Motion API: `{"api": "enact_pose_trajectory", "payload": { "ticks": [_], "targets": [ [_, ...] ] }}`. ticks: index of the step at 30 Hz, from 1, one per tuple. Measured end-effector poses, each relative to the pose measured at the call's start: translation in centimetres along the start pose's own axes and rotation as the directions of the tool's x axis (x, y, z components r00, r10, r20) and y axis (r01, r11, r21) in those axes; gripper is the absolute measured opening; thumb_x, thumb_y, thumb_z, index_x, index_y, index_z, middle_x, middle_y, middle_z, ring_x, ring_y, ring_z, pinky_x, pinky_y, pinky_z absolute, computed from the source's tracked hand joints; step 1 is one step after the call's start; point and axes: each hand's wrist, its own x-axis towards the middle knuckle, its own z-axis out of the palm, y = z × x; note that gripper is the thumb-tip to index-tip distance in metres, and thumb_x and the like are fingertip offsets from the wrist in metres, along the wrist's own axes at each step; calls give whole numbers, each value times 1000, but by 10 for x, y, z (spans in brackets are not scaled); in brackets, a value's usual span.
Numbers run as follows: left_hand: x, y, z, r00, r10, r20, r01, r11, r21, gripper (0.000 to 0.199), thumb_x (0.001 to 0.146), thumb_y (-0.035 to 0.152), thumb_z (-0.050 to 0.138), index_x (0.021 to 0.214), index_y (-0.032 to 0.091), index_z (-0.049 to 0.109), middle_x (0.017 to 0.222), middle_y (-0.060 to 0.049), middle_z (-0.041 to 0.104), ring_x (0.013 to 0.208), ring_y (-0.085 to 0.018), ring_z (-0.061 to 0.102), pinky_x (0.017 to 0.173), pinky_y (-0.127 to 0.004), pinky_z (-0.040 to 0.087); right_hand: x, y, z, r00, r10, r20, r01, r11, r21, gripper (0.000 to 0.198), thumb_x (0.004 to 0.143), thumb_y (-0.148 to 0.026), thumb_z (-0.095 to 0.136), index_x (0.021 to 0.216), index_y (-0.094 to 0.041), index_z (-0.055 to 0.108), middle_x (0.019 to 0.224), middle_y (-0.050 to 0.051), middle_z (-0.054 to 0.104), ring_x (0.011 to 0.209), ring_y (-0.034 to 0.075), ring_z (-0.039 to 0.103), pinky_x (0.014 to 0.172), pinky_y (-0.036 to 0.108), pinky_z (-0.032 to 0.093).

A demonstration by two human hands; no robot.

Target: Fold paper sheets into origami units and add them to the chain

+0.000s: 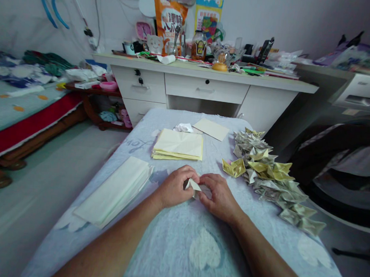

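Between my two hands, just above the blue cloth, is a small piece of folded paper point(194, 185), cream-coloured with a pointed edge. My left hand point(178, 185) grips its left side, thumb below and fingers curled over. On the other side my right hand point(218, 195) pinches the paper with thumb and fingertips. Part of the paper is hidden by my fingers. Beyond my hands lies a stack of cream and yellow paper sheets point(178, 144). A pile of long white folded paper point(113, 192) rests at left. Several folded paper boats point(274, 184), gold and greyish, are heaped at right.
A pale card point(211, 128) and a crumpled white tissue point(183, 127) lie at the cloth-covered table's point(163, 248) far end. Behind stands a white desk point(204, 88) crowded with jars and packets. A washing machine point(361, 97) is at right, a bed point(24, 104) at left.
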Motion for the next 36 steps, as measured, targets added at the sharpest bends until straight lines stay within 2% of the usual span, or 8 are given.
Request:
{"api": "enact_pose_trajectory", "payload": {
  "ticks": [5,10,15,20,23,28,33,36],
  "targets": [
    [0,3,-3,998,-44,41,39,993,107,22,63,6,56,81,17,61,89,-3,59,90,-18,55,81,-28,43,-1,-4,6,999,35,0,-35,995,-97,29,75,-23,64,103,-20,60,106,7,58,100,24,49,89,36,34],
    [-1,0,-3,995,-46,92,27,981,195,17,65,9,57,80,18,59,88,-2,59,89,-18,55,81,-28,43,-2,-7,9,999,45,19,-42,989,-140,35,69,-13,61,103,-21,58,108,6,56,101,24,45,89,36,33],
    [-3,-3,-1,988,-29,150,-15,957,288,16,67,14,59,82,19,60,90,-3,59,90,-19,54,84,-30,41,-2,-7,10,999,41,28,-36,986,-161,32,68,-11,58,98,-20,58,111,7,54,101,24,44,89,37,32],
    [-5,0,-4,989,-46,140,-10,928,372,13,69,15,60,79,22,61,92,0,60,95,-20,51,87,-34,37,-1,-8,9,999,38,29,-33,985,-171,26,73,-19,61,98,-20,59,112,7,55,102,24,44,90,38,33],
    [-4,2,-5,989,-29,148,-29,925,379,9,71,13,57,74,21,60,90,0,61,94,-20,50,86,-33,36,-1,-8,10,999,44,24,-39,982,-184,26,73,-18,60,99,-20,60,111,7,55,102,24,45,90,38,33],
    [-3,-1,-2,980,-39,197,-27,948,319,12,70,6,50,68,18,54,75,0,56,77,-15,51,71,-25,37,0,-6,12,999,46,24,-41,981,-189,31,71,-12,58,101,-19,61,112,8,56,102,24,45,90,38,35],
    [-4,-2,-1,984,-77,159,24,951,309,13,66,5,48,65,18,50,69,1,53,67,-13,48,61,-24,32,-1,1,9,999,14,30,-9,990,-138,36,67,-5,53,100,-18,60,110,7,58,103,23,46,92,37,35],
    [-4,-2,-1,984,-85,159,33,952,303,13,65,5,48,65,18,50,69,2,52,65,-12,48,60,-23,32,-2,5,6,1000,8,21,-6,995,-98,30,67,-3,51,92,-18,60,107,7,59,102,22,49,91,35,36]
  ]
}}
